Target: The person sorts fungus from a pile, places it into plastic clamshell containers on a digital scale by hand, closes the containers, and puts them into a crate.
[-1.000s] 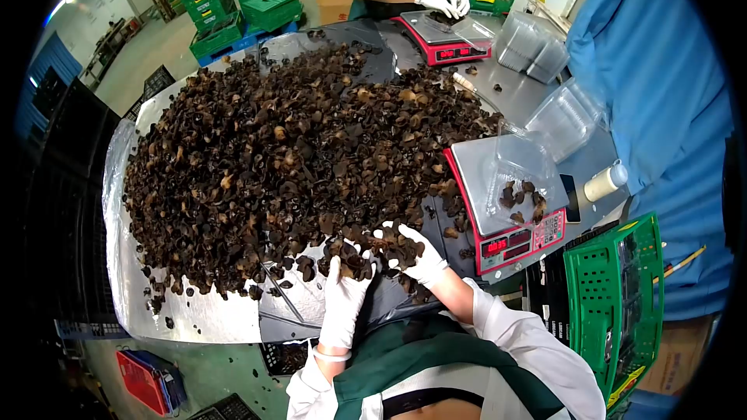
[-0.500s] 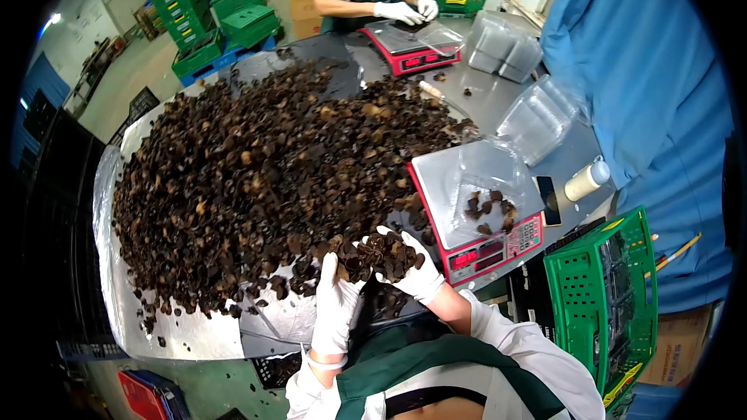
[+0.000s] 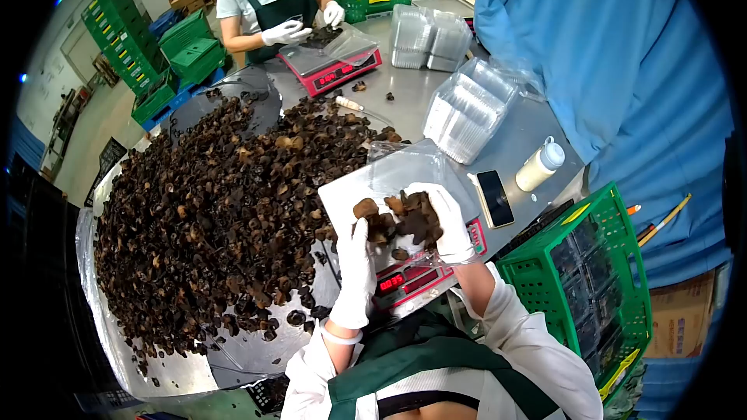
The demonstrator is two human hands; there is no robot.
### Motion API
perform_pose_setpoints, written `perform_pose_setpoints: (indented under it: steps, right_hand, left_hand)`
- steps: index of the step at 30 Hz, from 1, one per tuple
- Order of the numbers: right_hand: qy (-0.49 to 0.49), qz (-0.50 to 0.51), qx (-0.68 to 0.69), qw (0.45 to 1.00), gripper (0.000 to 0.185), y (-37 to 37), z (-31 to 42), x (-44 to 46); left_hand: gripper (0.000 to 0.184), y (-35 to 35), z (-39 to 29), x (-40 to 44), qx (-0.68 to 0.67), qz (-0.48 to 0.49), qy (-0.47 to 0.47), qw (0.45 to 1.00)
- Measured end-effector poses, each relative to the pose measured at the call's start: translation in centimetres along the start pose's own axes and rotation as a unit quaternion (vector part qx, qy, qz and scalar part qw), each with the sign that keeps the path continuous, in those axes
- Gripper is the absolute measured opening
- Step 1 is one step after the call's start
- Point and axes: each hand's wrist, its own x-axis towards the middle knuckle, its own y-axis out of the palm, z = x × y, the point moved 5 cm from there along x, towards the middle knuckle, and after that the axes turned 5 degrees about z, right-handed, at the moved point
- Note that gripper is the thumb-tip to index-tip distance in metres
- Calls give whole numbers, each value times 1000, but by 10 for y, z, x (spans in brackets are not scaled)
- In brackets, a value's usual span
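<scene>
In the head view, the dark fungus (image 3: 419,219) is between the two hands, above the near part of the scale (image 3: 342,196), by the near edge of the bench (image 3: 510,148). It looks light, soft and easily torn, perhaps a little slippery, so it is better cupped from both sides. The left hand (image 3: 356,272) holds its left side, thumb upright; the right hand (image 3: 451,229) curls around its right side. How firmly the fingers press, I cannot tell.
</scene>
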Motion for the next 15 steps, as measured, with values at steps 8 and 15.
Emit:
perform_pose_setpoints:
  steps: [8, 15]
  right_hand:
    - [-14, -27, 11, 999, 40, -38, -8, -1]
    - [-30, -18, -190, 981, 25, -71, 25, -12]
  left_hand:
    - [27, -3, 9, -7, 150, -85, -15, 985]
    - [46, -85, -29, -50, 187, -141, 80, 969]
